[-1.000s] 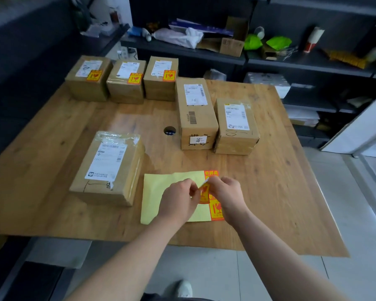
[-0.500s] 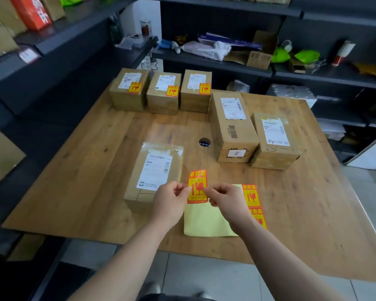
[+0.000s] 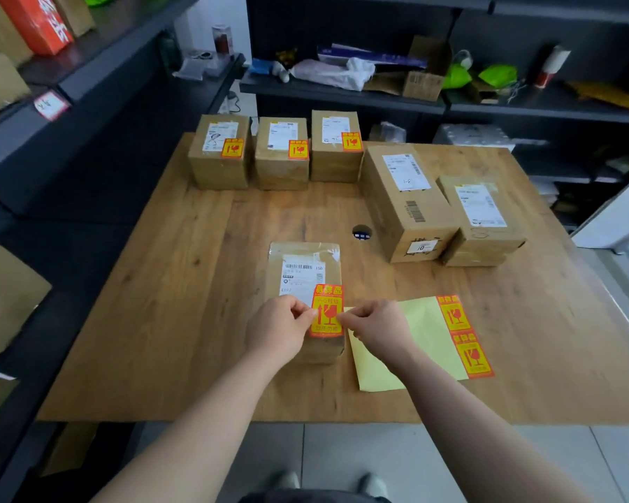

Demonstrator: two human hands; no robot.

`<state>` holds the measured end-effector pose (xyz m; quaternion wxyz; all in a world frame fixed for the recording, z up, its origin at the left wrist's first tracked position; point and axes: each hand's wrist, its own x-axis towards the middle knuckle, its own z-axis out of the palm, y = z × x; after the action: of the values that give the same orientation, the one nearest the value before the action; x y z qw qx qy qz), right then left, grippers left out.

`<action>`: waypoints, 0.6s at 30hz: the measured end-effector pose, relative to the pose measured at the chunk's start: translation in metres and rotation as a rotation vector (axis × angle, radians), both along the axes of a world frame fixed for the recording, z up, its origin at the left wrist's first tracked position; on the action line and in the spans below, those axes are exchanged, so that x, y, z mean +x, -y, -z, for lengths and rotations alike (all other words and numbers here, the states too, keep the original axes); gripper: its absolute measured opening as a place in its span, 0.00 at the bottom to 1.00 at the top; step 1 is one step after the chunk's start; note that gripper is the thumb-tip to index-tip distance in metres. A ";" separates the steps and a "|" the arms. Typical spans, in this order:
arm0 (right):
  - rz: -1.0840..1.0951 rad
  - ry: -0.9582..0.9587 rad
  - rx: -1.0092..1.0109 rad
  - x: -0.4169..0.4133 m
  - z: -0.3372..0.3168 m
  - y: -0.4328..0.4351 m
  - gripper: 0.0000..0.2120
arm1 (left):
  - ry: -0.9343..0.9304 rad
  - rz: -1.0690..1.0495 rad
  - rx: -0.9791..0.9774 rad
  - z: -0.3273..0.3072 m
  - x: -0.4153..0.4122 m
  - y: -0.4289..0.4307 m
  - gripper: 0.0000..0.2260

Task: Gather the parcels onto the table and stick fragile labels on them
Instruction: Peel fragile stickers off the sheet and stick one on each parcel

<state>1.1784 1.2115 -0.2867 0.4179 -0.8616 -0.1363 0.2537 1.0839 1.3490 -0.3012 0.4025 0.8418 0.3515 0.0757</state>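
As a person's left hand (image 3: 282,330) and right hand (image 3: 376,330) hold a fragile label (image 3: 327,311) over the nearest parcel (image 3: 302,274), the labelling looks about half done.

Six brown cardboard parcels sit on the wooden table (image 3: 197,285), so the gathering appears finished. A row of three small parcels (image 3: 282,157) at the far edge already carries red-and-yellow fragile labels. Each hand pinches one side edge of the loose label between thumb and fingertips, above the near end of the nearest parcel. Whether it touches the cardboard yet cannot be told. Just right of that parcel lies a yellow backing sheet (image 3: 414,335) with two spare labels (image 3: 465,337) along its right edge. On the table's right side, a long parcel (image 3: 403,201) and a shorter parcel (image 3: 482,216) beside it show only shipping labels. Three parcels therefore seem left, this one included.
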 end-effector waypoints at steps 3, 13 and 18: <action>0.025 0.003 -0.043 -0.003 0.001 -0.001 0.11 | -0.025 0.043 0.016 0.003 0.000 -0.003 0.09; 0.014 -0.036 -0.151 -0.003 0.002 -0.002 0.14 | -0.134 0.153 0.034 -0.001 0.002 -0.008 0.10; 0.021 -0.037 -0.157 -0.004 0.002 -0.002 0.13 | -0.150 0.174 0.072 -0.003 0.002 -0.007 0.10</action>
<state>1.1742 1.2137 -0.2889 0.3540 -0.8883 -0.0992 0.2752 1.0856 1.3558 -0.2986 0.3494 0.8864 0.3035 -0.0101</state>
